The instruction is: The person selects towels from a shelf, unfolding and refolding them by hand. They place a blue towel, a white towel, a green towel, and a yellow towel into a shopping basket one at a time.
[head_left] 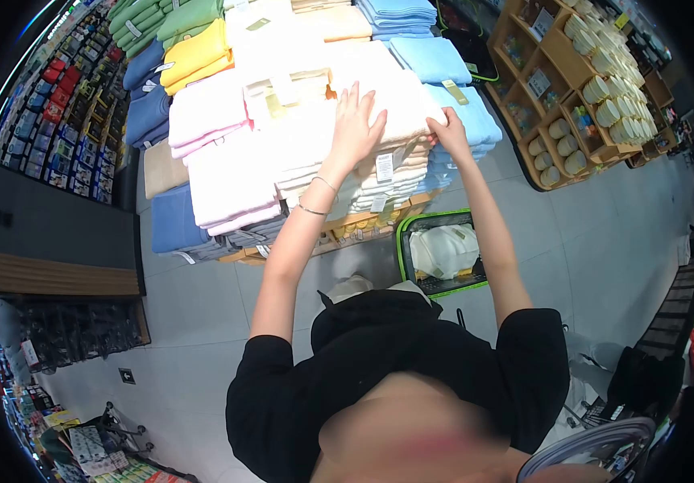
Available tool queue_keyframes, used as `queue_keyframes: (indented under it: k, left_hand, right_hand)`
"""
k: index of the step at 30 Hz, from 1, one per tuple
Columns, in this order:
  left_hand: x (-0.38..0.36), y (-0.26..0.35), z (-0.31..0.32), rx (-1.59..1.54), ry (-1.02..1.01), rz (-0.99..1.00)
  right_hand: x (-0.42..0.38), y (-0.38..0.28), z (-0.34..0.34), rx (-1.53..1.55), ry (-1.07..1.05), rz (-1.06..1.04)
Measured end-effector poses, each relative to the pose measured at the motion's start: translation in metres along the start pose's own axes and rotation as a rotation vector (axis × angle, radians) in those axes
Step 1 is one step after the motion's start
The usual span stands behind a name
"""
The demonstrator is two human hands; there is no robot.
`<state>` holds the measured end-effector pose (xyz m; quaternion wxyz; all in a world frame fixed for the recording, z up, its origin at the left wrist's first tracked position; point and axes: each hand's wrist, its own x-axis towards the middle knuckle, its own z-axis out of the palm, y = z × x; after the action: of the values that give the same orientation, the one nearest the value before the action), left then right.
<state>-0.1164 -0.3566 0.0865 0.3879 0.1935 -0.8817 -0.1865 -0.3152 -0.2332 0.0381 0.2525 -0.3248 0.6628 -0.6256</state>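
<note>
Folded towels lie in tall stacks on a display. My left hand rests open, fingers spread, on the top of a white towel stack that is washed out by bright light. At the right corner of the cream towel on the front stack, my right hand is closed around the edge. White tags hang from the front of this stack. Beside my right hand are light blue towels. Pink towels and yellow towels lie to the left of my hands.
A black basket with a green rim stands on the floor below the display, holding a white bundle. Wooden shelves with cups are at the right. Dark racks of packaged goods line the left. A trolley stands lower left.
</note>
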Motion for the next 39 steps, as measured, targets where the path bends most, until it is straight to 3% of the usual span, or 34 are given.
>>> queue_keyframes:
  k: [3, 7, 10, 13, 15, 16, 17, 18, 19, 20, 21, 22, 23, 24, 26, 28, 29, 31, 34, 37, 39]
  left_hand:
    - [0.014, -0.016, 0.03, 0.341, -0.259, -0.04]
    - [0.027, -0.045, 0.04, 0.24, -0.366, -0.057]
    - [0.02, -0.039, 0.032, 0.294, -0.37, -0.099]
    - [0.019, -0.024, 0.021, 0.316, -0.268, -0.11]
    - [0.009, -0.012, 0.024, 0.252, 0.072, -0.048]
    - [0.003, -0.004, 0.023, 0.222, 0.246, -0.015]
    - [-0.013, 0.012, 0.023, 0.109, 0.383, -0.044]
    - [-0.038, 0.032, 0.024, -0.006, 0.517, -0.075]
    - [-0.068, 0.042, 0.033, 0.08, 0.549, -0.109]
    - [-0.101, 0.052, 0.044, 0.069, 0.489, -0.146]
    - [-0.146, 0.056, 0.066, -0.017, 0.392, -0.294]
    - [-0.195, 0.055, 0.087, -0.053, 0.2, -0.395]
    - [-0.246, 0.056, 0.107, -0.039, 0.005, -0.524]
    - [-0.306, 0.054, 0.124, -0.042, -0.229, -0.652]
    - [-0.46, 0.048, 0.154, -0.06, -0.6, -0.933]
    - [-0.554, 0.07, 0.159, 0.01, -0.818, -1.203]
    - [-0.581, 0.077, 0.161, -0.022, -0.962, -1.208]
    - [-0.61, 0.092, 0.172, -0.018, -0.888, -1.575]
    - [-0.651, 0.069, 0.196, -0.4, -0.971, -1.917]
    - [-0.67, 0.056, 0.243, -0.432, -0.591, -1.855]
    - [-0.624, 0.056, 0.261, -0.585, -0.447, -1.778]
  right_hand:
    - [-0.005, 0.012, 0.002, -0.001, 0.027, -0.05]
    - [-0.024, 0.0, 0.004, -0.081, 0.029, -0.097]
    - [-0.044, 0.01, 0.003, -0.381, 0.147, -0.375]
    - [-0.087, 0.043, -0.009, -0.314, 0.138, -0.358]
    - [-0.126, 0.084, -0.021, -0.392, 0.147, -0.306]
    - [-0.147, 0.121, -0.033, -0.47, 0.102, -0.155]
    - [-0.166, 0.169, -0.047, -0.497, 0.056, -0.225]
    - [-0.195, 0.214, -0.063, -0.602, 0.003, -0.108]
    - [-0.23, 0.283, -0.085, -0.656, -0.077, -0.028]
    - [-0.268, 0.343, -0.111, -0.637, -0.254, 0.486]
    - [-0.298, 0.35, -0.135, -0.788, -0.521, 0.614]
    - [-0.341, 0.405, -0.163, -1.047, -0.654, 0.611]
    - [-0.357, 0.382, -0.172, -1.107, -0.575, 0.71]
    - [-0.377, 0.392, -0.175, -1.2, -0.426, 0.619]
    - [-0.352, 0.392, -0.171, -0.834, -0.577, 1.093]
    - [-0.338, 0.415, -0.162, -0.927, -0.492, 0.914]
    - [-0.338, 0.427, -0.163, -0.978, -0.455, 0.835]
    - [-0.322, 0.459, -0.162, -0.979, -0.321, 0.749]
    - [-0.281, 0.506, -0.145, -1.056, -0.232, 0.777]
    - [-0.243, 0.554, -0.125, -1.069, -0.149, 0.769]
    - [-0.222, 0.585, -0.114, -1.118, -0.181, 0.758]
